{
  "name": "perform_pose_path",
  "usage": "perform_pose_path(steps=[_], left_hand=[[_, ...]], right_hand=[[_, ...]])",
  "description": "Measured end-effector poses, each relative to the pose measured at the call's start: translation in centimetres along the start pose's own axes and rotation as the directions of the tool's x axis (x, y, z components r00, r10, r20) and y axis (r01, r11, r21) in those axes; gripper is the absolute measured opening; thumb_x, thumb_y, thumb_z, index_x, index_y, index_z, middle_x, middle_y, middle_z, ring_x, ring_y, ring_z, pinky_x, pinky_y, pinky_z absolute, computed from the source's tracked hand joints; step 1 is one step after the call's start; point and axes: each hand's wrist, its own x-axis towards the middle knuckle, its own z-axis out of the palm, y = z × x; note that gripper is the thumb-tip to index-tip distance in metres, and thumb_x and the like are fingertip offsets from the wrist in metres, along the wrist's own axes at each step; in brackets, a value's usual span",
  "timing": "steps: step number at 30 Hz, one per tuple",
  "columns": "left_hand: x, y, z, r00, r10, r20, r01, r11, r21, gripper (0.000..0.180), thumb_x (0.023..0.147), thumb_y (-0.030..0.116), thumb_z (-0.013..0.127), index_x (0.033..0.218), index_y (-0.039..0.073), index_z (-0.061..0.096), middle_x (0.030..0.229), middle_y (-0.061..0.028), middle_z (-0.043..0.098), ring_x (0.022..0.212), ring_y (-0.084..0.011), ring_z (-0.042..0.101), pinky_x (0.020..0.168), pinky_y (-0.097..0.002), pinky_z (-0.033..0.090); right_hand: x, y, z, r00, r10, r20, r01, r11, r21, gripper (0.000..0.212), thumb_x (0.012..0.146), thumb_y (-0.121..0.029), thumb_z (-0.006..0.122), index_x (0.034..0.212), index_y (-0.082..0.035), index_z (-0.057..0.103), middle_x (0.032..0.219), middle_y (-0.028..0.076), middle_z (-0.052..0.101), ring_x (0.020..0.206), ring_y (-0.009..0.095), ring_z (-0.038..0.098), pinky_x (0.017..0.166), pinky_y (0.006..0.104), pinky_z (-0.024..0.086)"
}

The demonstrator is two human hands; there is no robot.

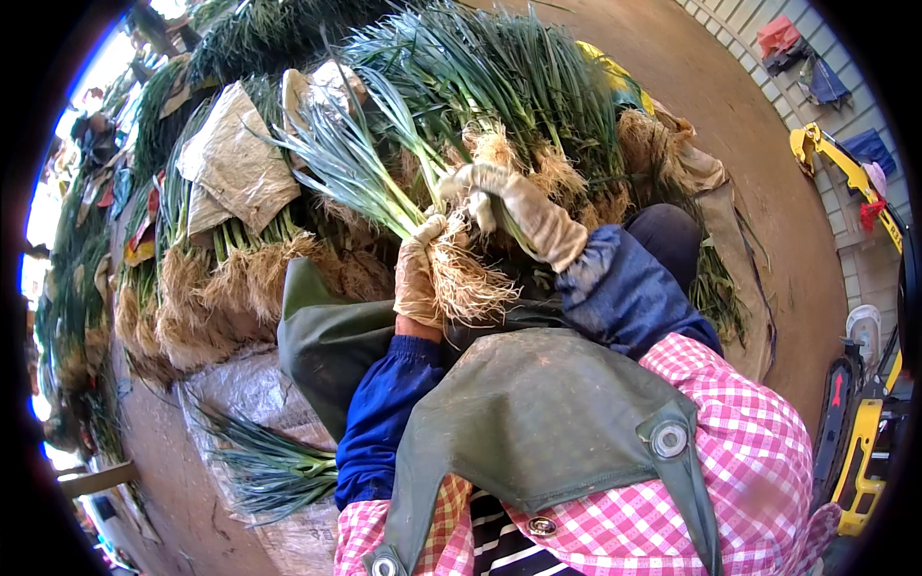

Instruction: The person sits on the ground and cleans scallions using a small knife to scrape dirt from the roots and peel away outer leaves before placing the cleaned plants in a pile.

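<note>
The gloved left hand (420,274) gripped a green rooted bunch (382,197), the gloved right hand (514,202) close beside it; leafy bundles (499,82) lay piled on the far side, a yellow machine (866,418) stood at right

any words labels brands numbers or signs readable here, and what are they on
None is clear enough to quote.
Yellow machine arm: dark marks, too small to read.
Black side part of the machine: a red arrow-like mark, no readable word.
Metal snap button: any marking is too small to read.
</note>
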Motion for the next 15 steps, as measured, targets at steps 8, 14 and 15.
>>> perform_pose_path(steps=[8, 14, 15], left_hand=[[-2.8, 0.3, 2.0, 0.990, -0.034, 0.137, 0.053, 0.989, -0.135, 0.023, 0.086, 0.011, 0.057, 0.107, 0.001, 0.057, 0.085, -0.0089, 0.064, 0.073, -0.0189, 0.063, 0.066, -0.0294, 0.055], [-3.5, 0.4, 0.8, 0.985, -0.074, 0.157, 0.089, 0.992, -0.095, 0.026, 0.084, 0.019, 0.059, 0.103, 0.001, 0.057, 0.087, -0.0114, 0.063, 0.077, -0.0236, 0.061, 0.072, -0.0343, 0.052], [-3.7, 0.4, 1.0, 0.987, -0.073, 0.141, 0.088, 0.991, -0.099, 0.026, 0.084, 0.020, 0.059, 0.103, 0.002, 0.057, 0.086, -0.0116, 0.063, 0.078, -0.0236, 0.060, 0.072, -0.0343, 0.052]], right_hand=[[6.4, 4.1, -1.3, 0.957, 0.001, 0.290, -0.115, 0.919, 0.377, 0.038, 0.093, -0.026, 0.056, 0.126, -0.007, 0.052, 0.076, -0.001, 0.059, 0.057, 0.009, 0.055, 0.048, 0.0210, 0.047], [5.2, 0.9, 1.2, 0.907, 0.116, 0.405, -0.043, 0.982, -0.183, 0.034, 0.089, -0.031, 0.060, 0.107, -0.002, 0.065, 0.090, 0.004, 0.064, 0.077, 0.010, 0.058, 0.072, 0.0209, 0.047], [5.8, 1.3, -0.1, 0.902, 0.138, 0.408, -0.033, 0.967, -0.253, 0.034, 0.088, -0.031, 0.061, 0.104, -0.001, 0.066, 0.087, 0.004, 0.063, 0.074, 0.010, 0.058, 0.070, 0.0206, 0.047]])
